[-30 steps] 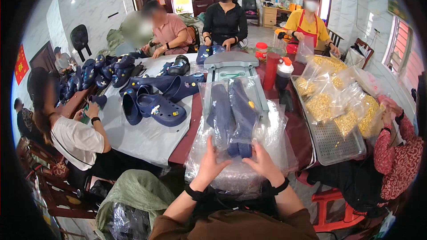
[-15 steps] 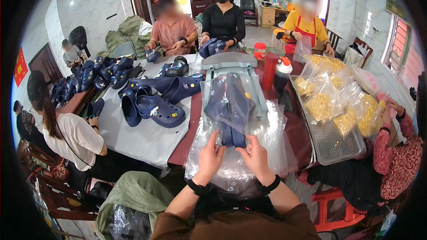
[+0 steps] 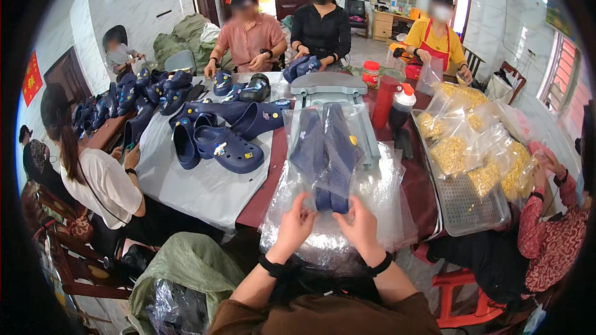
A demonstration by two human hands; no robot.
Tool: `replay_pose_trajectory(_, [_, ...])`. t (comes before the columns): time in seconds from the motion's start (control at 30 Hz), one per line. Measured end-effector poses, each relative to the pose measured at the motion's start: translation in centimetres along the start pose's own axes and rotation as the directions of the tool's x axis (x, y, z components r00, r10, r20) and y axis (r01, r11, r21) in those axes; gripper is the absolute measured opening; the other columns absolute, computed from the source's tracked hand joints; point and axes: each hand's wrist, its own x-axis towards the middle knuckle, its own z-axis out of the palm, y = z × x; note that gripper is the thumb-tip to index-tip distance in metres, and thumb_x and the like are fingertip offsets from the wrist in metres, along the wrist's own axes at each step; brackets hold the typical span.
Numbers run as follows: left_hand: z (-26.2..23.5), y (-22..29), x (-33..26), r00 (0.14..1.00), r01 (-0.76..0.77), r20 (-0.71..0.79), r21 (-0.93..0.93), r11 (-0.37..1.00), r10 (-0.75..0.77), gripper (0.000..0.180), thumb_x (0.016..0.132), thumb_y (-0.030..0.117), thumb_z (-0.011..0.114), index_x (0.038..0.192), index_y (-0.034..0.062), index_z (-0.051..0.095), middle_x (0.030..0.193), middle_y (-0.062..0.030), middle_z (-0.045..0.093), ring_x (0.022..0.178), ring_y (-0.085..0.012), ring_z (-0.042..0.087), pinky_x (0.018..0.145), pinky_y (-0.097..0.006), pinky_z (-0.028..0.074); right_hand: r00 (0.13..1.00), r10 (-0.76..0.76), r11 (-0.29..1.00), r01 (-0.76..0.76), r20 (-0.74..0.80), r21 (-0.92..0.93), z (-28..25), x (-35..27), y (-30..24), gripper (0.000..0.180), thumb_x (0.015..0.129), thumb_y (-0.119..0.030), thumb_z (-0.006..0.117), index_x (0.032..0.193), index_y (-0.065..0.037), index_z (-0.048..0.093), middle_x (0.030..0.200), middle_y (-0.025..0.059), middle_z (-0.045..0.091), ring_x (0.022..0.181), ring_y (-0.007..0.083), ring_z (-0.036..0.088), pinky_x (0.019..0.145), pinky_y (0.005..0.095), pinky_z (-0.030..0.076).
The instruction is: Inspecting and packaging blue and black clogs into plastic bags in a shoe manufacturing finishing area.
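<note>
In front of me a pair of navy clogs [image 3: 340,164] lies soles up inside a clear plastic bag [image 3: 292,177], heels toward me. My left hand [image 3: 295,223] pinches the bag's near edge beside the left heel. Thumb and fingers of my right hand [image 3: 360,226] close on the same edge by the right heel. Beneath lies a stack of clear plastic bags [image 3: 313,251]. The far end of the bagged pair rests against a grey machine [image 3: 329,84] with a broad curved top.
Loose navy clogs [image 3: 230,149] lie on a white sheet to the left, with a larger heap [image 3: 115,102] beyond. At right, a metal tray [image 3: 475,214] holds bags of yellow kernels [image 3: 452,155]. A red cylinder [image 3: 386,102] and a dark bottle [image 3: 402,107] stand nearby. Several people work around the table.
The bagged clogs now lie flatter and further apart, and their heels have slid slightly toward me. My hands have lowered a little. Across the table, one person has set a clog down.
</note>
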Motion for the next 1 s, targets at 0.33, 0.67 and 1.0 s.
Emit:
replay_pose_trajectory(0.33, [-0.8,3.2,-1.0,0.983,-0.085,-0.139,0.247,0.965,0.122,0.070,0.075,0.024,0.089,0.135,0.0075,0.056,0.139,-0.0200,0.046,0.116,-0.0390,0.055,0.091,-0.046,0.052,0.837,-0.424,0.905,0.404,-0.346,-0.134,-2.9,1.6,-1.7,0.035,0.080,-0.012,0.079,0.113,-0.013,0.069,0.113,0.0115,0.060,0.107,0.0332,0.056,0.089,0.0427,0.048])
replay_pose_trajectory(0.67, [0.0,1.5,-0.4,0.900,-0.419,0.067,0.401,0.814,0.430,0.056,0.080,0.012,0.079,0.133,0.0148,0.062,0.104,-0.0078,0.063,0.101,-0.0318,0.056,0.088,-0.044,0.048,0.878,-0.389,0.918,0.393,-0.279,-0.042,-2.4,0.3,1.0,0.018,0.072,0.002,0.071,0.082,-0.012,0.068,0.089,0.0052,0.060,0.089,0.0299,0.059,0.077,0.0417,0.049])
replay_pose_trajectory(1.0, [0.0,0.1,-1.1,0.937,-0.344,0.034,0.249,0.905,0.347,0.021,0.082,0.009,0.076,0.101,0.0075,0.067,0.092,-0.0086,0.063,0.089,-0.0327,0.060,0.080,-0.042,0.050,0.996,0.022,0.878,0.024,-0.090,0.478,-2.3,-1.3,1.1,0.024,0.084,-0.008,0.079,0.103,-0.006,0.065,0.096,0.0043,0.064,0.096,0.0164,0.063,0.072,0.0291,0.052])
